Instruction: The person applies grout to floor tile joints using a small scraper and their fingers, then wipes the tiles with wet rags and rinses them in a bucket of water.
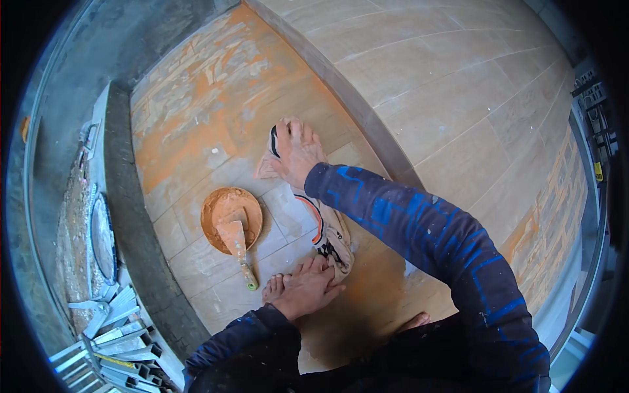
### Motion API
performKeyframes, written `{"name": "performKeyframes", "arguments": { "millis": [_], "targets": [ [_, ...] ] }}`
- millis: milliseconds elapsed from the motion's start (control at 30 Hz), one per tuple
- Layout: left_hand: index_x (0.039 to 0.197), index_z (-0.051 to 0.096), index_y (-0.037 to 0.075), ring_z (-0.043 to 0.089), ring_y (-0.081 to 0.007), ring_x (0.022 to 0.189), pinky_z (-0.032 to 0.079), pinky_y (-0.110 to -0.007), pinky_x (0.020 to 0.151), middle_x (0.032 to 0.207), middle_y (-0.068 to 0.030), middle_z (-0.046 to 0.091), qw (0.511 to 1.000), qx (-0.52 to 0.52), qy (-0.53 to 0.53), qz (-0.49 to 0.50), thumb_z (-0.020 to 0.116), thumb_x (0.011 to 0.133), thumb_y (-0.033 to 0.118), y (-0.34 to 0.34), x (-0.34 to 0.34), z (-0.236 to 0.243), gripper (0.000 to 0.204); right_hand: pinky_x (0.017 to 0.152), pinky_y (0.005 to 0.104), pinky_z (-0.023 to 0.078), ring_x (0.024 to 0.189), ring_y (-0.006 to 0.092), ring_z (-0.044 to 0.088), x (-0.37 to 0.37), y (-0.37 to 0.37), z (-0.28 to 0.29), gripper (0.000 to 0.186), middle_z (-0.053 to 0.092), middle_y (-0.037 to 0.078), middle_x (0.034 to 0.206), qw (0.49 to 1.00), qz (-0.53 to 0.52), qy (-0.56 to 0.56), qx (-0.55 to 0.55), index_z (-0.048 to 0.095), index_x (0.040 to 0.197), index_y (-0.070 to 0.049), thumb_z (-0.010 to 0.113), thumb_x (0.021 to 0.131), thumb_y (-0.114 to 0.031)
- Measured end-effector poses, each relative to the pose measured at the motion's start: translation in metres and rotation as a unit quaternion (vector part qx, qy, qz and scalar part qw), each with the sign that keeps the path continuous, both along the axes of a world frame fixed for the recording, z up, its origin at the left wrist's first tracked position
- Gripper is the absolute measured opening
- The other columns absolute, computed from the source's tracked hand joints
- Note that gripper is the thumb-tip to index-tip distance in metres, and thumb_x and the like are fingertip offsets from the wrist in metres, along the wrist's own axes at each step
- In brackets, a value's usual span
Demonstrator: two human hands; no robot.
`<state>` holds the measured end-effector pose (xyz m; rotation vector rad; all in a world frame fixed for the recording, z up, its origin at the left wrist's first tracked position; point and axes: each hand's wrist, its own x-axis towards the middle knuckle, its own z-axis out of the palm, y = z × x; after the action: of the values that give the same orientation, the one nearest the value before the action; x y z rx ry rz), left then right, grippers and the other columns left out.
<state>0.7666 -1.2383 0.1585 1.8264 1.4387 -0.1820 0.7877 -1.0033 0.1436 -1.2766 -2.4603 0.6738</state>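
My right hand [300, 154] presses a bunched pale cloth [337, 242] with dark, white and orange striped trim onto the tiled floor, its fingers bent over the fabric. The cloth trails back from under that hand toward me. At its near end rests my left hand [304, 291], fingers spread, beside the toes of a bare foot [272, 287] and touching or close to the fabric. To the left of the cloth stands a round bowl [207, 226] of orange-brown paste. A putty knife [237, 245] lies with its blade in the bowl and its handle over the rim.
Orange residue [183, 141] smears the far tiles. A raised tiled edge [367, 118] runs along the right, with more wood-look tiles [445, 92] beyond. On the left is a grey ledge [141, 242], with metal profiles [124, 344] behind it. Another bare foot [417, 321] shows near me.
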Motion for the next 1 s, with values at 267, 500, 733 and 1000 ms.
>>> {"name": "performKeyframes", "arguments": {
  "millis": [267, 500, 733, 1000],
  "targets": [
    [0.143, 0.042, -0.009, 0.022, -0.051, 0.151, 0.018, -0.061, 0.123, 0.156, -0.0345, 0.031, 0.973, 0.227, 0.004, 0.046, 0.075, 0.084, 0.038, 0.086, -0.047, -0.133, 0.082, 0.124, 0.0576, 0.018, 0.153, 0.0457, 0.022, -0.114, 0.114, -0.179, 0.069, 0.029, 0.024, 0.163, 0.972, 0.06, -0.02, 0.228, 0.042, 0.154, -0.002, 0.057, 0.098, -0.04],
    [0.125, 0.059, -0.021, 0.017, -0.0507, 0.153, 0.01, -0.063, 0.125, 0.153, -0.0382, 0.033, 0.947, 0.282, 0.007, 0.151, 0.069, 0.073, 0.029, 0.247, -0.097, -0.177, 0.072, 0.123, 0.0533, 0.022, 0.15, 0.0421, 0.028, -0.192, 0.296, -0.201, 0.067, 0.034, 0.022, 0.161, 0.967, -0.015, -0.01, 0.254, 0.047, 0.152, -0.007, 0.054, 0.096, -0.042],
    [0.122, 0.061, -0.022, 0.016, -0.0494, 0.153, 0.008, -0.063, 0.125, 0.151, -0.0371, 0.035, 0.929, 0.328, 0.01, 0.17, 0.071, 0.066, 0.03, 0.284, -0.109, -0.204, 0.077, 0.121, 0.0514, 0.024, 0.149, 0.0407, 0.028, -0.213, 0.336, -0.212, 0.068, 0.035, 0.022, 0.16, 0.964, -0.027, 0.015, 0.265, 0.05, 0.149, -0.008, 0.057, 0.093, -0.046],
    [0.117, 0.062, -0.02, 0.016, -0.0509, 0.153, 0.008, -0.066, 0.124, 0.152, -0.0387, 0.033, 0.948, 0.278, 0.029, 0.154, 0.072, 0.061, 0.03, 0.299, -0.107, -0.208, 0.076, 0.121, 0.0509, 0.024, 0.148, 0.0401, 0.029, -0.208, 0.348, -0.217, 0.068, 0.037, 0.022, 0.159, 0.965, -0.024, 0.008, 0.26, 0.051, 0.149, -0.008, 0.057, 0.092, -0.044]
  ]
}}
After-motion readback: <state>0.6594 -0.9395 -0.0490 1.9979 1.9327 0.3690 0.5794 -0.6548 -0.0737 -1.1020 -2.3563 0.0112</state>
